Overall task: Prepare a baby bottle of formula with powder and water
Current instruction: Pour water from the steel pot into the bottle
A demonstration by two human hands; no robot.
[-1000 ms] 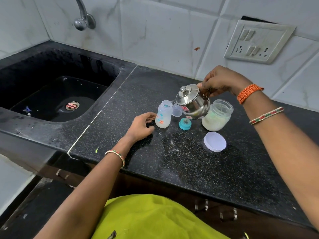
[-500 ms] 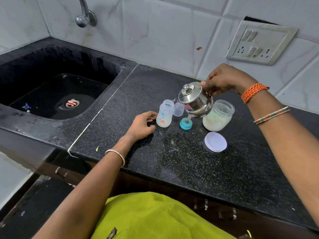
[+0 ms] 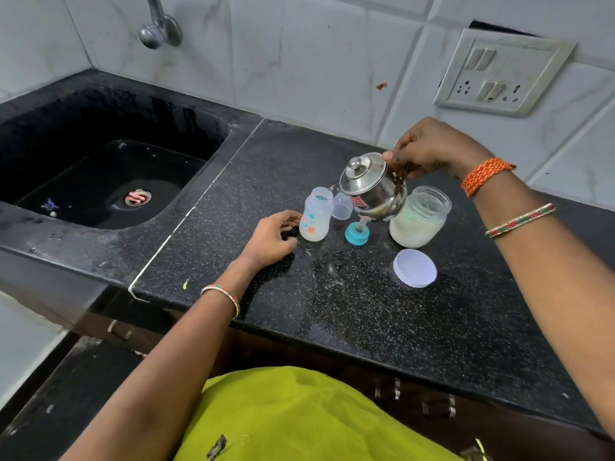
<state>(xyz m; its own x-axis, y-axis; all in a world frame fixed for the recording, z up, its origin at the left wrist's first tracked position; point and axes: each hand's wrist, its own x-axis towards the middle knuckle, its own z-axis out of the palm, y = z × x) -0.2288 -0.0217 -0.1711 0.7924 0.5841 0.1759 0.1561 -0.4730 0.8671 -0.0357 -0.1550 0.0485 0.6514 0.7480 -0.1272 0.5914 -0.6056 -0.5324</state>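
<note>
Water-pouring step: my right hand (image 3: 429, 149) grips the kettle (image 3: 372, 188) handle, spout tipped at the bottle (image 3: 314, 216). My left hand (image 3: 271, 239), fingers loosely curled, rests beside the bottle. Next: steady pour.

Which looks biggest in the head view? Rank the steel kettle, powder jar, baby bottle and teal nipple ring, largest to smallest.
1. Steel kettle and powder jar: too alike to rank, and the kettle is held nearer the camera.
2. Baby bottle.
3. Teal nipple ring, clearly smallest.
</note>
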